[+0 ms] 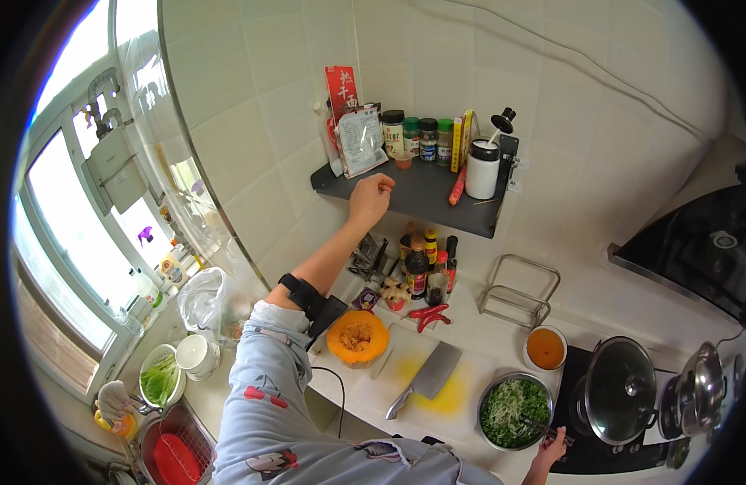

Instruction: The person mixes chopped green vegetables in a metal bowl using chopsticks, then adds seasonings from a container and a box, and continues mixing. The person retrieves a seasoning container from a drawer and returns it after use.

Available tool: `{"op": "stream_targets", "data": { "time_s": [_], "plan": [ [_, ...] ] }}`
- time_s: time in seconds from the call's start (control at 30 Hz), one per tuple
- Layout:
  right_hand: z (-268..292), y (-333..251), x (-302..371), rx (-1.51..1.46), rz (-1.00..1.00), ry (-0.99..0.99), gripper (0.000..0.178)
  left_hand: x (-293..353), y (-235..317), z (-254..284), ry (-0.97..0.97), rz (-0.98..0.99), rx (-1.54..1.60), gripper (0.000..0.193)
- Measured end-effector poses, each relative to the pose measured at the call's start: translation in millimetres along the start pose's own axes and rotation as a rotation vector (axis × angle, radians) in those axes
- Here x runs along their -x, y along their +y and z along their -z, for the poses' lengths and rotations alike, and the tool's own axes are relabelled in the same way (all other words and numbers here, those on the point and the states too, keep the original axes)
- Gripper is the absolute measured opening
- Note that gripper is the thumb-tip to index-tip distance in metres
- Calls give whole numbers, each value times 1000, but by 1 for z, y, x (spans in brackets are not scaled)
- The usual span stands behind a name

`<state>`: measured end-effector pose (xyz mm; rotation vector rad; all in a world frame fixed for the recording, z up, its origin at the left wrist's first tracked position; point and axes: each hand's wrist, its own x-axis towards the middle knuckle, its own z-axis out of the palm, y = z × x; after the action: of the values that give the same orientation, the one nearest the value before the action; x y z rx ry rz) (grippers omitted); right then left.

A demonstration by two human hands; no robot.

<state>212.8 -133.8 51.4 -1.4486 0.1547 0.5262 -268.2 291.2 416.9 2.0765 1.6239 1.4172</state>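
My left hand (372,200) is raised at the front edge of the dark wall shelf (425,196), just below a silver-white packet (361,143). Its fingers are curled together; whatever they may hold is hidden. Low on the right, my right hand (554,445) grips what look like chopsticks (539,425), their tips in the chopped greens (506,408). Those greens, with pale shreds on top, fill a metal bowl (481,420). Left of the bowl, a cleaver (437,370) lies on a white cutting board (389,380) stained yellow. A cut pumpkin (357,339) sits beside the board.
Spice jars (428,139) and a white canister (482,171) stand on the shelf. Beneath it are sauce bottles (417,271) and red chilies (431,315). A lidded pot (621,390) stands on the black stove (579,368), near a bowl of orange liquid (546,347). The sink (155,436) is lower left.
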Motion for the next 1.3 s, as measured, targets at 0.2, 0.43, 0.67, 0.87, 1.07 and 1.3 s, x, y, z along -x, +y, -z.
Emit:
{"op": "stream_targets", "data": {
  "time_s": [0.2,0.43,0.67,0.87,1.07,1.3],
  "plan": [
    [15,-18,13,94,61,143,28,-33,-16,-16,-66,72,-207,19],
    [53,8,11,83,448,-148,39,-51,-22,-12,-24,150,-248,22],
    [93,16,20,43,99,-87,44,-69,-40,13,174,200,-377,30],
    [97,12,38,-75,39,-20,35,-83,-49,21,301,153,-342,30],
    [91,12,41,-92,-15,38,30,-85,-15,-17,132,-10,-40,21],
    [86,10,48,-130,-44,85,24,-118,75,-82,-12,-99,-165,41]
  ]
}}
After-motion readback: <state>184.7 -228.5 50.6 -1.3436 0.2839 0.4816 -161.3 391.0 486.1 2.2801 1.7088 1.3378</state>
